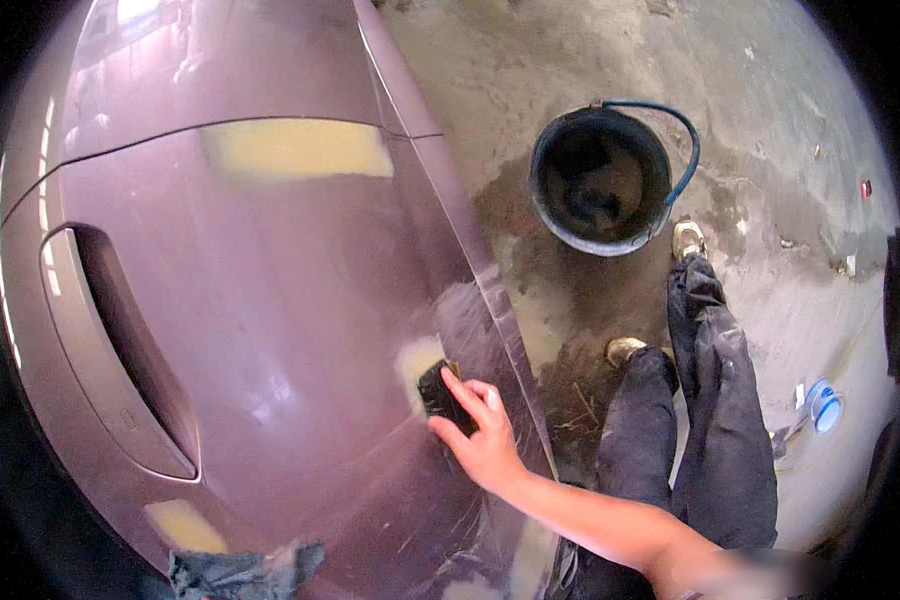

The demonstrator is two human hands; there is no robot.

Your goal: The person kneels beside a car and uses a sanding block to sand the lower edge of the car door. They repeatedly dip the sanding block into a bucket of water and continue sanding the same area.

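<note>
Coming in from the lower right, my right hand (488,432) is closed around a small black sanding block (444,398). Its fingers and thumb grip the edges, and the block lies flat against a mauve car door (300,280). Pale filler (419,362) shows just beyond the block, with whitish smears and scratches beside it. A wider yellowish filler patch (305,149) sits near the door seam, and a smaller patch (185,524) lies below the handle (105,370). At the bottom edge is a wet dark grey cloth (235,575). My left hand is out of sight.
A black bucket (550,215) with a blue handle stands on the wet concrete floor (770,180), with dark water inside. Legs in dark trousers (725,400) are right of the door. A blue-and-white roll (825,406) lies at the far right.
</note>
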